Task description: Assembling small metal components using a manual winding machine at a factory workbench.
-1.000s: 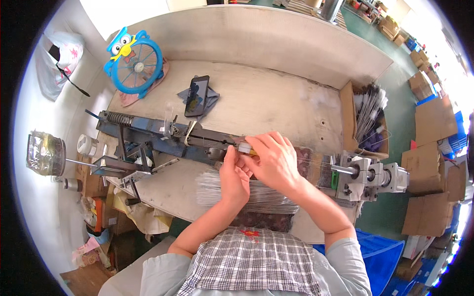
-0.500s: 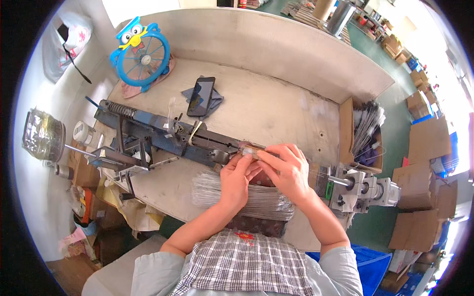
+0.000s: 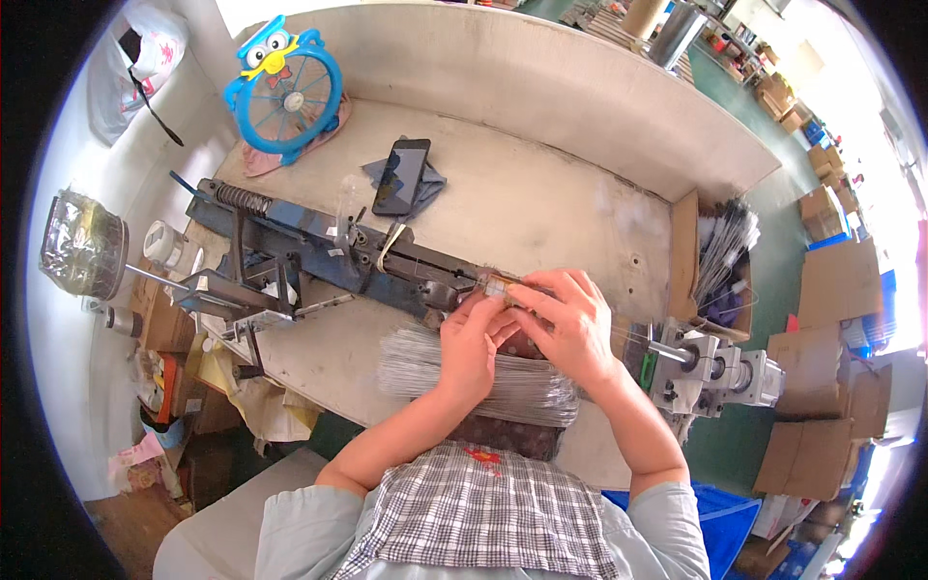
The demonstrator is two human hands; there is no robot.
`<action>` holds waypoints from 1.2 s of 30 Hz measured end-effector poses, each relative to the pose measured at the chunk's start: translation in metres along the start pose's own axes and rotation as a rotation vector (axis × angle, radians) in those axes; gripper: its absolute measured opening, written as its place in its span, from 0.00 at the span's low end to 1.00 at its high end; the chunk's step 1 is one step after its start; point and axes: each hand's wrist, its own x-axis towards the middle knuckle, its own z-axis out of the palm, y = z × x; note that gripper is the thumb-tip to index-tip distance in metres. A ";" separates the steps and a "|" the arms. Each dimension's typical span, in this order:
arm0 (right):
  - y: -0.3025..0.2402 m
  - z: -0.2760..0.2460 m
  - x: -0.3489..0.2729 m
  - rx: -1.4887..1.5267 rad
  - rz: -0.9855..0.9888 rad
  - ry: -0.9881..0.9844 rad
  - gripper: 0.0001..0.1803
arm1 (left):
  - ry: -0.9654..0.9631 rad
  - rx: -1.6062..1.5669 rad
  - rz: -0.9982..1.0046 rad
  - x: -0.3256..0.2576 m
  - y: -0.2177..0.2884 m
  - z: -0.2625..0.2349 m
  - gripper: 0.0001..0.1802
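**Pinching a small pale yellowish piece (image 3: 497, 287) beside a long dark metal rail (image 3: 425, 262)**

By the left hand (image 3: 470, 343) and the right hand (image 3: 572, 331), the piece is grasped in a closed fingertip grip. It is held near the rail's right end, beyond a bundle of thin grey wires (image 3: 527, 391) on the beige desk (image 3: 561, 198). The handling seems unfinished: the piece is not yet released. What is completed cannot be told.

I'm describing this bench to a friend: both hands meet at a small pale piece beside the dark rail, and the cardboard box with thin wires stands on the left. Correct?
Not quite: the cardboard box with thin wires stands on the right, as the head view shows. The left hand and right hand do meet at the small pale piece beside the dark rail.
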 end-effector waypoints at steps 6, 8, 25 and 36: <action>-0.001 0.001 -0.002 0.033 0.003 0.038 0.13 | 0.014 0.025 0.010 0.000 0.002 0.002 0.08; 0.000 0.004 -0.004 0.023 -0.002 0.063 0.13 | 0.028 0.036 0.008 0.000 0.002 0.005 0.08; -0.004 0.016 -0.003 -0.007 0.028 0.169 0.17 | 0.050 -0.046 0.006 0.000 0.003 0.010 0.08; -0.001 -0.011 -0.019 -0.125 0.118 -0.042 0.09 | 0.008 0.065 -0.017 -0.003 0.006 0.002 0.16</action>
